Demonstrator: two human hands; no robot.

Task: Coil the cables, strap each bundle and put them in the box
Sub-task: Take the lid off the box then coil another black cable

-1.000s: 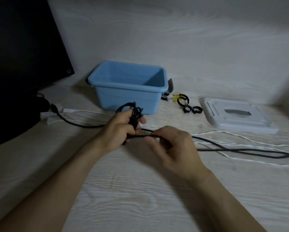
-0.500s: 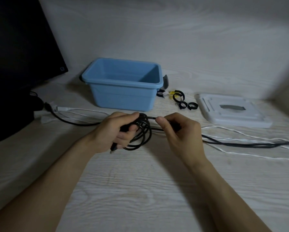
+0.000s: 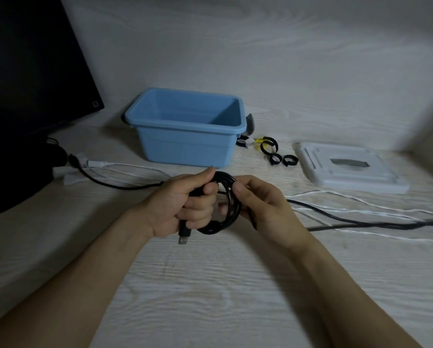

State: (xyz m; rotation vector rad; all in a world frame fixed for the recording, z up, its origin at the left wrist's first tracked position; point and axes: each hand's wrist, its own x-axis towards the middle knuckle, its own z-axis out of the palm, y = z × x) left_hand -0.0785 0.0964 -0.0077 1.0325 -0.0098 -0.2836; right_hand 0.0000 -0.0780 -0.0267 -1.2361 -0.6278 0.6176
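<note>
Head view — both hands' fingers [image 3: 197,208] clamped on black cable coil [image 3: 229,217], blue box [image 3: 185,146] just beyond — bare tabletop [image 3: 210,297] nearer.

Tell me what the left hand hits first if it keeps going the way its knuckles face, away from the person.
Probably the blue box: it stands right beyond the left hand, which grips the black coil. Bare desk lies between; depth is hard to judge.

Dim, bluish light here; my forearms throw soft shadows onto the pale desk [image 3: 210,297]. The monitor [image 3: 29,71] is near-black, detail is soft, and the edges bow slightly.
</note>
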